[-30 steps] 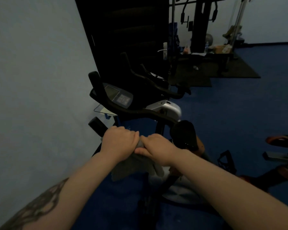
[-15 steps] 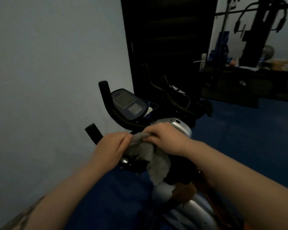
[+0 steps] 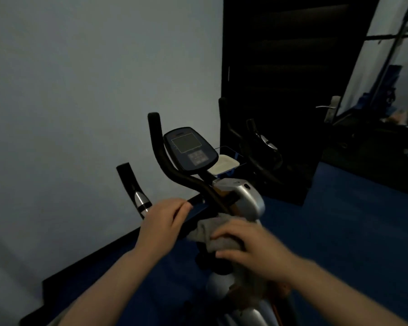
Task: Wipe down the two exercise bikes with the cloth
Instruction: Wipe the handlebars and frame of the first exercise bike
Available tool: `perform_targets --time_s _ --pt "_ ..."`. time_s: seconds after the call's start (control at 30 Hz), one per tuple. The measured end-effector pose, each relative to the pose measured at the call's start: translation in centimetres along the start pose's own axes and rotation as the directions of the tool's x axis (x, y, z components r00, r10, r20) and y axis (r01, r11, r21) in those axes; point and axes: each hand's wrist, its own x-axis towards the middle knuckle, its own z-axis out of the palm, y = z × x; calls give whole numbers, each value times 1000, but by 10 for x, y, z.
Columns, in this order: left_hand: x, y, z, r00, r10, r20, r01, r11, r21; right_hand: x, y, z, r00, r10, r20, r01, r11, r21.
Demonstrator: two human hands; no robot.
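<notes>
The left hand (image 3: 161, 223) has let go of the cloth (image 3: 212, 232) and now curls round the near bike's handlebar (image 3: 193, 209); just right of it, the right hand's (image 3: 247, 243) grip alone clamps the cloth against the bike, so one-handed wiping looks under way.

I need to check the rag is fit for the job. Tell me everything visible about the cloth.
The cloth is a grey, soft-looking fabric rag, crumpled and bunched rather than spread flat. It lies against the near exercise bike, low on the handlebar stem below the console. The right hand lies over it, fingers curled round the bunch with the thumb below. The left hand grips the handlebar beside it, not plainly touching it. Blur hides weave and any stains.
</notes>
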Motion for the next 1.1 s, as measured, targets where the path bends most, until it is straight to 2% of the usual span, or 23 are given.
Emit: perform_targets --time_s 0.07,0.1,0.17,0.2,0.3,0.43,0.5,0.53,0.63,0.67,0.7,0.73,0.8,0.87,0.93,1.0,1.07,1.1 --pt "-5 -11 1 1000 -13 -1 13 991 132 -4 -1 22 995 32 -93 -23 995 93" --pt "-5 -14 2 1000 6 20 -10 979 206 -4 0 27 981 38 -189 -23 996 82" --pt "-5 -14 5 997 29 77 -56 924 377 3 1 33 899 -26 -437 -24 994 -108" --pt "-6 -13 8 996 23 84 -59 890 453 7 1 37 863 -49 -502 -48 983 -178" --pt "-10 -10 16 997 73 -7 -55 804 593 23 -7 55 893 31 -450 -135 971 -199" --pt "-10 -18 25 968 202 -147 -57 750 659 40 -1 61 878 39 -477 -202 933 -296" --pt "-10 -19 28 954 228 -194 -43 745 665 50 1 53 893 15 -450 -205 904 -375" --pt "-10 -19 30 949 236 -210 -35 739 673 57 2 48 907 56 -418 -224 903 -366" --pt "-10 -21 32 938 271 -214 -48 717 696 66 4 29 922 281 -268 -327 934 -145" --pt "-10 -22 32 936 279 -213 -55 715 697 64 6 29 918 302 -259 -325 944 -50" --pt "-9 -23 33 935 283 -215 -59 720 692 58 5 32 909 290 -300 -300 954 15" --pt "-9 -24 34 932 283 -226 -56 729 682 49 4 41 885 239 -399 -251 968 23" --pt "-9 -25 35 925 280 -258 -42 750 660 31 0 63 812 86 -577 -203 969 -141" --pt "-8 -25 37 918 279 -282 -32 761 649 31 0 69 803 7 -596 -240 919 -313" --pt "-8 -25 39 910 287 -298 -28 762 647 46 5 56 868 25 -496 -253 882 -398" --pt "-7 -27 40 903 300 -306 -27 752 659 61 9 40 932 118 -344 -264 869 -417" --pt "-8 -28 40 900 310 -305 -30 743 668 69 12 31 948 201 -246 -276 905 -325" --pt "-8 -28 39 899 318 -300 -37 739 672 68 13 31 943 219 -249 -283 923 -260"
